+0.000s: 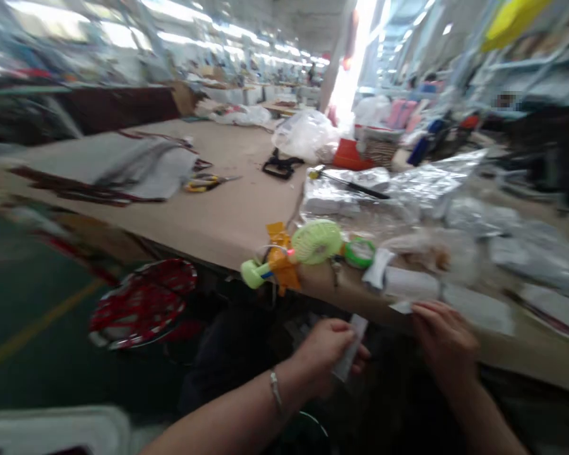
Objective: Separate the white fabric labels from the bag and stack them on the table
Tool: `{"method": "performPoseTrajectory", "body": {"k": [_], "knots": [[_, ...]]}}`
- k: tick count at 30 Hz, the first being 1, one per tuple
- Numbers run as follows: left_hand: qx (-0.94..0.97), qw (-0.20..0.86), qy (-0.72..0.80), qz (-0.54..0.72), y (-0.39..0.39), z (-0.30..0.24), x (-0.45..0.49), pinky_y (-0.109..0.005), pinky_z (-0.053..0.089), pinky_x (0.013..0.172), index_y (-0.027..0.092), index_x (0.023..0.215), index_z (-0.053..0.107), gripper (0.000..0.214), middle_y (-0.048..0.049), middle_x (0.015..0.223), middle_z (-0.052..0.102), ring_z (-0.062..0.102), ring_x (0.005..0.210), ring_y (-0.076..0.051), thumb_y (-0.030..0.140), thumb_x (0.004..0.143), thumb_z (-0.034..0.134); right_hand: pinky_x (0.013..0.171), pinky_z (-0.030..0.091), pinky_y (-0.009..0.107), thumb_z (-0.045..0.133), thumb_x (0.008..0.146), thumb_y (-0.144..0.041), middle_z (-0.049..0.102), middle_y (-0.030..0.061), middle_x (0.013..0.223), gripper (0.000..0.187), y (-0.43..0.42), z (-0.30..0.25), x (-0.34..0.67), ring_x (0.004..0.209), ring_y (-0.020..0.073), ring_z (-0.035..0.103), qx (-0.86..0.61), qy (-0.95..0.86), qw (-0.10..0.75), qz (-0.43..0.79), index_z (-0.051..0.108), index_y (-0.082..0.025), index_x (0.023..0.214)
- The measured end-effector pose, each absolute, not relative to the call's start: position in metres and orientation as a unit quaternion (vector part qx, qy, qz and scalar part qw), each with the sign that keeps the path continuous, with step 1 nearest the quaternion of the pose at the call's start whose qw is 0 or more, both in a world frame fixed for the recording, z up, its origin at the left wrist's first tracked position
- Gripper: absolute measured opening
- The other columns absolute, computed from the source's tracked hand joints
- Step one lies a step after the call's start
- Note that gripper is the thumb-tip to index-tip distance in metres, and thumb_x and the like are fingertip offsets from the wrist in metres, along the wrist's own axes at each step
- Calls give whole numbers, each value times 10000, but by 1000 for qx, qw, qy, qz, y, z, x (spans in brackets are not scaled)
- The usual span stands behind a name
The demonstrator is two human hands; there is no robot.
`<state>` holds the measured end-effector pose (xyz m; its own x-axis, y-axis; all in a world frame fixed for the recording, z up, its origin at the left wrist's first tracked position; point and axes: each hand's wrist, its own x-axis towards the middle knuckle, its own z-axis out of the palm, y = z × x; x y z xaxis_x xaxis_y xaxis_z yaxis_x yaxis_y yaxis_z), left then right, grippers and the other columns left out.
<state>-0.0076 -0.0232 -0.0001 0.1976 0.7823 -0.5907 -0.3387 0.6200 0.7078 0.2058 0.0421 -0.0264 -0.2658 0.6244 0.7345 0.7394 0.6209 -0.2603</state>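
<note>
1. White slip [351,349]: pinched by left hand [324,351], thumb against fingers, just short of table [237,215] near edge.
2. Right hand [448,341]: at that edge, beside white roll [412,283]; cannot tell whether fingers pinch anything.
3. Open gap between hands; green fan [316,242] lies near edge.

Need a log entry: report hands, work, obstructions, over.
Left hand: gripping white strip, off the table. Right hand: at table edge by white slip, grip unclear. Roll just beyond, possibly in the way.
</note>
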Motion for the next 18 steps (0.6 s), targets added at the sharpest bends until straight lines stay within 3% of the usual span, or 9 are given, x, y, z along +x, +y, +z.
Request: {"method": "performPoseTrajectory", "body": {"k": [4, 10, 13, 18], "knots": [[202, 775, 485, 351, -8, 0, -8, -243, 479, 526, 123, 837, 550, 131, -49, 642, 658, 596, 518, -124, 244, 794, 522, 817, 485, 379, 528, 842, -200, 652, 43, 914, 125, 51, -27, 211, 921, 191, 581, -461, -790, 386, -123, 647, -223, 874], [179, 805, 454, 338, 2, 18, 8, -268, 492, 523, 85, 814, 594, 124, -78, 641, 658, 590, 485, -128, 183, 790, 522, 795, 485, 388, 544, 811, -116, 597, 35, 876, 175, 29, -10, 196, 953, 193, 542, -402, -776, 486, 3, 651, -242, 870], [181, 821, 400, 364, 6, 21, 14, -240, 458, 480, 73, 762, 628, 99, -51, 590, 631, 563, 456, -116, 154, 733, 579, 793, 485, 381, 566, 796, -103, 587, 30, 864, 183, 15, -3, 184, 964, 196, 531, -341, -817, 462, 55, 649, -250, 866], [150, 823, 375, 399, 7, 20, 18, -206, 413, 483, 60, 730, 663, 104, -55, 601, 648, 562, 475, -102, 119, 646, 647, 859, 442, 415, 574, 802, -123, 626, 26, 881, 143, 9, -7, 173, 984, 209, 517, -285, -864, 414, 38, 646, -235, 855]]}}
